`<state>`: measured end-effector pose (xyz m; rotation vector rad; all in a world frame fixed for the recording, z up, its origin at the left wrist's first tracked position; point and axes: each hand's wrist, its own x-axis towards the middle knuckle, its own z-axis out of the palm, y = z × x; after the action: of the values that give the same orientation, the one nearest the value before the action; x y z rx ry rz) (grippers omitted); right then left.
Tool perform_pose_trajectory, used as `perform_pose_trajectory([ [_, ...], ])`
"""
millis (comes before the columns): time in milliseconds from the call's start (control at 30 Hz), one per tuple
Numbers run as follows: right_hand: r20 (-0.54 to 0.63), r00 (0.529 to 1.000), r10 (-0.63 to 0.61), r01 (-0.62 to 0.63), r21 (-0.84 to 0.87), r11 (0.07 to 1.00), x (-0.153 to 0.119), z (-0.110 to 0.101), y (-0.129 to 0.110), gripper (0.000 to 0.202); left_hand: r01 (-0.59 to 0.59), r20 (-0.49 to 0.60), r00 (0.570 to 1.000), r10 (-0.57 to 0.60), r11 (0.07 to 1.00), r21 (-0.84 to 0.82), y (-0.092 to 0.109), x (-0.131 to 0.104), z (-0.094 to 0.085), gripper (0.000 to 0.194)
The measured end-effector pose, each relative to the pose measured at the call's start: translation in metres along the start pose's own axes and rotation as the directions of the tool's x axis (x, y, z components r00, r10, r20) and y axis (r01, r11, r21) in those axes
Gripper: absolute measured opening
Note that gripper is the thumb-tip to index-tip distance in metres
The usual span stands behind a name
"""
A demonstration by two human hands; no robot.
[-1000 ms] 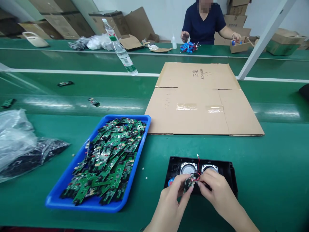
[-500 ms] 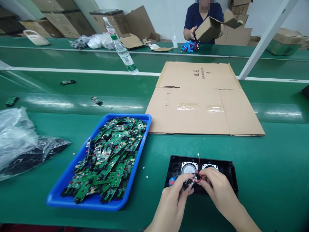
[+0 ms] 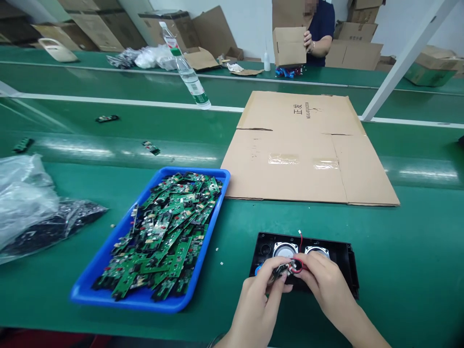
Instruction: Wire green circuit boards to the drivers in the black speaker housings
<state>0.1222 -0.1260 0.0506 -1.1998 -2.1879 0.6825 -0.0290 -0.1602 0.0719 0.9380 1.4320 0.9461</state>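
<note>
A small circuit board is pinched between the fingers of my left hand. Close against it, my right hand has its thumb and forefinger closed on a red and black wire at the board's end. Both hands are over a black speaker housing with two round speakers. A thin red wire with a white plug sticks up behind the speakers. A blue part, mostly hidden by my left hand, shows at the housing's left side.
Left of the housing lies a blue tray heaped with green circuit boards. Flattened cardboard lies behind. Plastic bags are at far left, a bottle beyond. A person across the table holds a carton.
The person across has turned the carton and brought it lower. My hands have barely moved; my left hand now covers more of the blue part. The view has shifted slightly.
</note>
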Motion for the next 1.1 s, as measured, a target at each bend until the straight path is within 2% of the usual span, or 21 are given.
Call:
perform_pose_trajectory([
  [200,0.014,0.999,-0.048,0.049,-0.027,0.998,0.001,-0.001,0.002,0.03,-0.004,0.107,0.994,-0.003,0.998,0.066,0.004,0.003,-0.004,0.022],
  [400,0.029,0.998,-0.047,0.047,-0.019,0.999,0.0,-0.001,0.003,0.025,-0.021,0.099,0.995,0.014,0.997,0.07,0.006,0.004,-0.004,0.021],
  [533,0.042,0.998,-0.047,0.048,-0.02,0.999,0.001,-0.002,0.001,0.029,-0.039,0.109,0.994,0.028,0.994,0.104,0.006,0.005,-0.005,0.019],
  [600,0.066,0.997,-0.027,0.026,0.005,1.0,0.002,-0.005,0.002,0.03,-0.018,0.104,0.995,0.004,0.991,0.134,0.007,0.005,-0.007,0.018],
  [700,0.086,0.993,0.084,-0.09,0.068,0.994,0.006,-0.01,0.006,0.03,0.028,0.097,0.994,-0.042,0.989,0.145,0.007,0.004,-0.012,0.018],
  [767,-0.021,0.985,0.17,-0.17,-0.018,0.985,0.013,-0.009,0.008,0.032,0.056,0.104,0.992,-0.073,0.986,0.154,0.006,0.004,-0.015,0.02],
  [833,-0.128,0.964,0.233,-0.257,-0.234,0.938,0.022,-0.004,0.008,0.031,0.083,0.103,0.99,-0.101,0.982,0.169,0.005,0.003,-0.016,0.022],
  [900,-0.088,0.945,0.315,-0.323,-0.413,0.852,0.033,0.003,0.006,0.027,0.1,0.097,0.988,-0.117,0.981,0.169,0.002,0.002,-0.016,0.022],
  [933,-0.04,0.93,0.365,-0.344,-0.444,0.828,0.038,0.006,0.005,0.025,0.103,0.091,0.989,-0.12,0.98,0.168,0.001,0.002,-0.015,0.022],
  [1000,0.032,0.916,0.401,-0.364,-0.355,0.861,0.042,0.007,0.004,0.026,0.107,0.085,0.989,-0.122,0.98,0.166,0.001,0.001,-0.013,0.019],
  [1100,0.03,0.943,0.331,-0.332,0.046,0.942,0.032,-0.003,0.008,0.026,0.119,0.051,0.991,-0.126,0.984,0.133,0.003,0.001,-0.011,0.017],
])
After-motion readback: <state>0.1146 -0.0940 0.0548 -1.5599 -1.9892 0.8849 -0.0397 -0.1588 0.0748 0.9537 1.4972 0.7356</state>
